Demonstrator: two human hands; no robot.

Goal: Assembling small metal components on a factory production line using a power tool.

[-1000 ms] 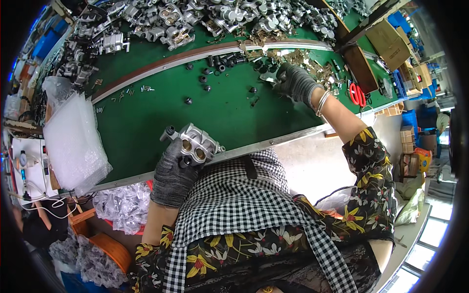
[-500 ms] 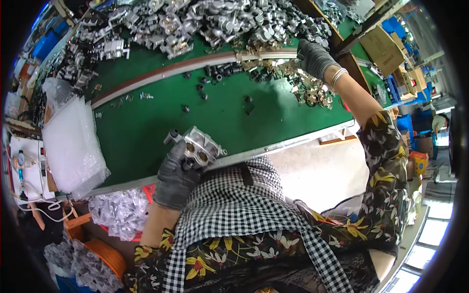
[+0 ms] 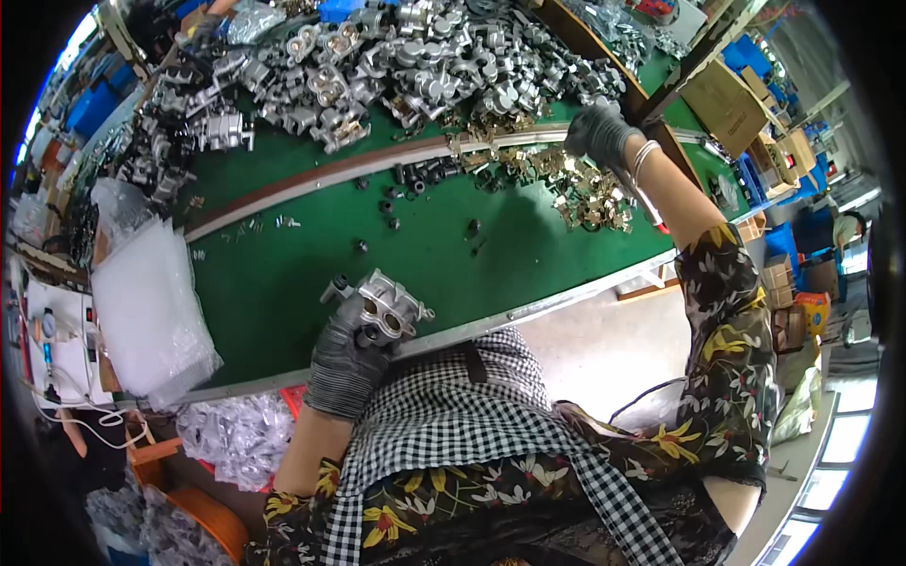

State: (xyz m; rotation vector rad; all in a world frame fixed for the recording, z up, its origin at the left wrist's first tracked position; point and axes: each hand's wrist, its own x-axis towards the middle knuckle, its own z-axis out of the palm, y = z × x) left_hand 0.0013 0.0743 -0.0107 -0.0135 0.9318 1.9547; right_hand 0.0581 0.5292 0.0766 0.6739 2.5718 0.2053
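At the table's near edge, my left hand, in a grey glove, is closed around a silver brake caliper. Two round bores of the caliper face up toward me. My right hand, also gloved, reaches far out to the right beside the wooden divider, above a heap of small brassy metal clips. Its fingers curl downward, and whatever they grip is hidden. Under the right wrist a thin object with a red end shows in part. Black rubber parts lie left of the clips.
A large heap of metal calipers fills the back, behind a curved metal rail. Loose black caps dot the green table. Bubble-wrap sheets stack at left. A wooden divider stands at right.
My right hand has shifted slightly left and its fingers are more curled. The left hand still grips the caliper. The whole view has tilted a little, with the table lower in the picture.
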